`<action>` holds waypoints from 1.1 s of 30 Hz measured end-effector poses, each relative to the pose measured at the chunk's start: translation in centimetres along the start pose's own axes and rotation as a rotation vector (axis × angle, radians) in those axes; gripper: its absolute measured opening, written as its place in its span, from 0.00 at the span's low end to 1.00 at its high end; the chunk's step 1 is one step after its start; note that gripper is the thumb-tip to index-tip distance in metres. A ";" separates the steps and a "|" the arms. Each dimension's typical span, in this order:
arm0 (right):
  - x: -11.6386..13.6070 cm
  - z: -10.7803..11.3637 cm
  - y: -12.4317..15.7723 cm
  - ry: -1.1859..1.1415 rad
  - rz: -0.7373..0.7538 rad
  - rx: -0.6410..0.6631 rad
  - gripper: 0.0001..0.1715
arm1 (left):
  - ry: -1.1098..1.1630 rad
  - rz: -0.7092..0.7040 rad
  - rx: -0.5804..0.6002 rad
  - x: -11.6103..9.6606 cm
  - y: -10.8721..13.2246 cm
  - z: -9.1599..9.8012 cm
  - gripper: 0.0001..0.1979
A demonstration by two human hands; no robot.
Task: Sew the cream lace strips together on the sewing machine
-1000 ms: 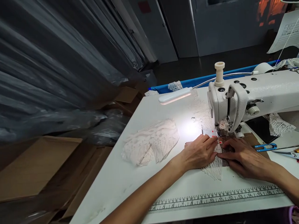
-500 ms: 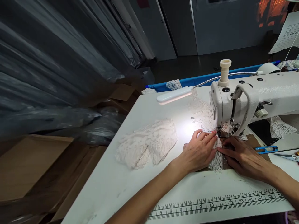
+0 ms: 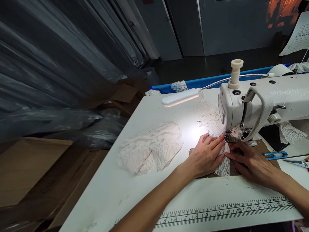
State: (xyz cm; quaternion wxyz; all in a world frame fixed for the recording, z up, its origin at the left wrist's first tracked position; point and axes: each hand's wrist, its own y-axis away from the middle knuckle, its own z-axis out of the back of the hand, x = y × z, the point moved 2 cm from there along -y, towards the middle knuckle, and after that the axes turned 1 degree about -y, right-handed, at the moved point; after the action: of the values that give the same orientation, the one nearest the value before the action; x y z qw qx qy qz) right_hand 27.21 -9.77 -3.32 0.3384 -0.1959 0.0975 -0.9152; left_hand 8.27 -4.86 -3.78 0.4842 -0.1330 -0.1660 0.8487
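Note:
White lace fabric (image 3: 224, 167) lies under the needle area of a white sewing machine (image 3: 227, 106), on a brown plate (image 3: 262, 146). My left hand (image 3: 206, 156) rests flat on the lace, fingers stretched toward the presser foot (image 3: 228, 138). On the other side, my right hand (image 3: 248, 161) has its fingers bent, thumb and forefinger closed on the lace edge. Part of the lace is hidden beneath both hands. More lace (image 3: 209, 117) spreads behind the left hand under the lamp light. A pale fabric flower (image 3: 235, 131) hangs on the machine head.
A folded lace piece (image 3: 154, 145) lies left on the white table (image 3: 116, 190). Blue thread snips (image 3: 275, 155) and scissors (image 3: 295, 162) are at right. A lamp (image 3: 181, 97) reaches over the back; a printed ruler (image 3: 224, 212) runs along the front. Cardboard boxes (image 3: 31, 170) stand left.
The camera view has shifted slightly, so the machine head appears a little farther right. Both hands keep nearly the same place on the lace.

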 end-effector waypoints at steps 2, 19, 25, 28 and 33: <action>-0.1 -0.1 0.1 -0.004 0.000 -0.007 0.22 | 0.013 0.006 -0.004 0.0 0.1 0.0 0.18; -0.5 -0.2 0.1 -0.003 0.056 -0.069 0.19 | -0.035 0.013 0.010 -0.1 0.2 0.1 0.20; -0.8 -0.2 0.2 0.002 0.045 -0.022 0.21 | -0.136 -0.065 -0.153 -0.9 0.0 0.1 0.13; -0.6 0.0 0.2 -0.003 0.036 -0.014 0.20 | -0.135 -0.093 -0.222 -1.0 0.0 0.2 0.10; -0.3 0.2 0.0 -0.003 0.036 -0.035 0.20 | -0.123 -0.093 -0.185 -1.0 0.0 0.3 0.11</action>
State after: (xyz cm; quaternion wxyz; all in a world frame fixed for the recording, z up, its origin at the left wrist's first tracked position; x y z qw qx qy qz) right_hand 27.46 -9.59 -3.21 0.3516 -0.2013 0.1166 -0.9068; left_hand 8.65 -5.72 -3.42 0.4977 -0.1168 -0.2791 0.8129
